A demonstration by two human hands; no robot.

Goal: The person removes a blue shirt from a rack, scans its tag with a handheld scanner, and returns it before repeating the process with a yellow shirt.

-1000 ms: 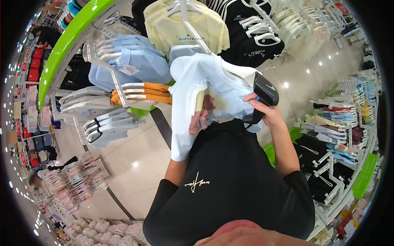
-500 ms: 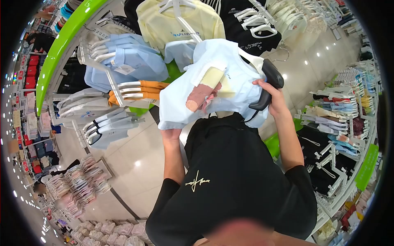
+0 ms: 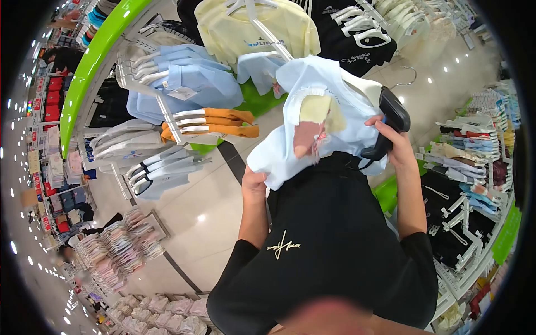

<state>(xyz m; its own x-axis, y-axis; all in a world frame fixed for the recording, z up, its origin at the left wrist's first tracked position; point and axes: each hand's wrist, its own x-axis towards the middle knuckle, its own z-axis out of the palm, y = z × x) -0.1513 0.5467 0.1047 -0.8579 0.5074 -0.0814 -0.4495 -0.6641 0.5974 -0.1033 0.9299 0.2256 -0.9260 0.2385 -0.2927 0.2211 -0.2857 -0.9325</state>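
Observation:
A light blue child's T-shirt (image 3: 349, 92) with a cream and pinkish-brown patch on its front hangs slanted on a white hanger (image 3: 364, 85) in front of my body. My left hand (image 3: 254, 183) is closed on the shirt's lower corner, thumb over the fabric. My right hand (image 3: 397, 146) is wrapped round a black handheld scanner (image 3: 395, 110), whose head and handle lie against the neck and shoulder side of the shirt. A thin black strap loops from the handle's lower end. The hanger's metal hook (image 3: 412, 73) sticks out beyond the scanner. The shirt's front is creased.
Ahead stands a rack with a cream shirt (image 3: 257, 36), blue shirts (image 3: 195, 92) and orange garments (image 3: 223, 123) on white arms. A green curved rail (image 3: 89, 61) edges it. More racks hold folded clothes (image 3: 474, 139) at right and small garments (image 3: 120, 245) at lower left.
The left hand has lifted the shirt's lower corner, its thumb now showing on the fabric. The shirt front has buckled and its patch creased. The right hand still holds the scanner. The view has shifted slightly.

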